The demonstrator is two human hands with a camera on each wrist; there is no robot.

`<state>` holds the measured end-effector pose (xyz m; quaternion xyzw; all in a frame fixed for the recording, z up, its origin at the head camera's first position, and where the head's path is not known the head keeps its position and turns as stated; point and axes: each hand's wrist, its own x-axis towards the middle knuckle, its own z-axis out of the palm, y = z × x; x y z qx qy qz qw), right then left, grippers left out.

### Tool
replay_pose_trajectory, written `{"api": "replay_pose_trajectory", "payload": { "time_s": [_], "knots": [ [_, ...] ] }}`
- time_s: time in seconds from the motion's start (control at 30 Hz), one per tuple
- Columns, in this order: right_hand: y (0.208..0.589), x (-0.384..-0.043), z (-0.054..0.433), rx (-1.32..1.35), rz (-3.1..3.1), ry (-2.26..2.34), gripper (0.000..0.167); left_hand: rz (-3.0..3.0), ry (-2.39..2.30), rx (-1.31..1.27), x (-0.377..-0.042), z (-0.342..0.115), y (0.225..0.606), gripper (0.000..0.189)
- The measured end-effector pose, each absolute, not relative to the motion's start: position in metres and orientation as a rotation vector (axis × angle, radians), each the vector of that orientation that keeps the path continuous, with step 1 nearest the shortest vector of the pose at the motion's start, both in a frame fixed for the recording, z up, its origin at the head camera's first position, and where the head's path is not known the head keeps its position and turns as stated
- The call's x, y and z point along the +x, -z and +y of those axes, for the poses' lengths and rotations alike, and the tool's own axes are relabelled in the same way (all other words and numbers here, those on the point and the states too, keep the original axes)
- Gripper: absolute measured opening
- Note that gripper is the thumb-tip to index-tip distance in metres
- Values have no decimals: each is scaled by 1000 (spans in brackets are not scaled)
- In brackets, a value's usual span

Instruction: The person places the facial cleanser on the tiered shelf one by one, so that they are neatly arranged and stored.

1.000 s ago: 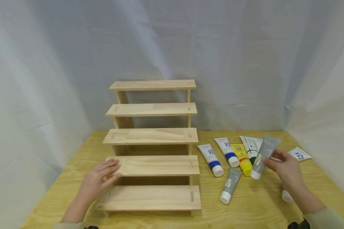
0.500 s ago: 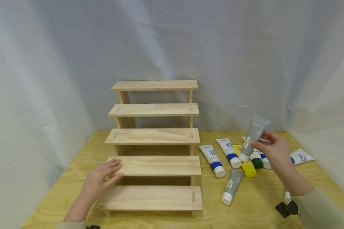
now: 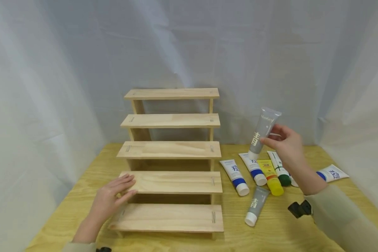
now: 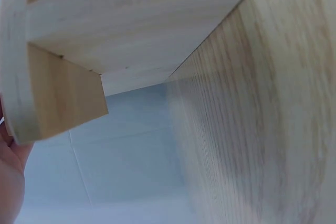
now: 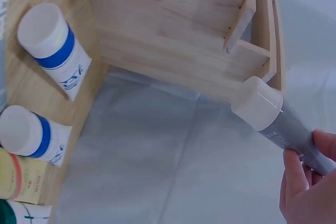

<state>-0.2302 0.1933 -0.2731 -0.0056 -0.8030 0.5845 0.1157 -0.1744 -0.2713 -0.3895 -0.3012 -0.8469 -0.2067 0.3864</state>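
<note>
My right hand (image 3: pixel 288 148) pinches a grey squeeze tube (image 3: pixel 262 131) with a white cap, raised above the table and tilted cap-down. In the right wrist view the tube's white cap (image 5: pixel 257 103) overlaps the end of the upper shelves. My left hand (image 3: pixel 110 196) rests with its fingers on the left end of the second-lowest step of a five-tier wooden stand (image 3: pixel 173 182). The left wrist view shows that hand's edge (image 4: pixel 10 182) beside the stand's side panel (image 4: pixel 131 24). A second grey tube (image 3: pixel 257 205) lies on the table to the right of the stand.
Right of the stand lie white-and-blue tubes (image 3: pixel 234 177), a yellow tube (image 3: pixel 271 177) and a white tube with a green cap (image 3: pixel 278 168). Another white tube (image 3: pixel 333 173) lies far right. Pale sheeting (image 3: pixel 176 45) hangs behind the wooden table (image 3: pixel 82 182).
My right hand has lifted the grey tube and moved it left and toward the back, uncovering the yellow and green-capped tubes. The left hand stays on the same step.
</note>
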Motion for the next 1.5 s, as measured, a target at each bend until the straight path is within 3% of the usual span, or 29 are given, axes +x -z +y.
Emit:
{"api": "replay_pose_trajectory", "payload": {
  "time_s": [0.73,1.0,1.3,1.5],
  "knots": [
    [224,-262,130,225,-2185,-1767,44,-2169,507,-743,-174,-274,390,40],
    [207,-277,99,326,-2102,-1829,45,-2173,506,-738,-173,-274,390,38],
    [218,-330,78,490,-1902,-1944,44,-2171,497,-743,-175,-270,391,39],
    [207,-336,53,425,-1883,-1928,43,-2153,488,-750,-175,-271,392,42]
  ]
}}
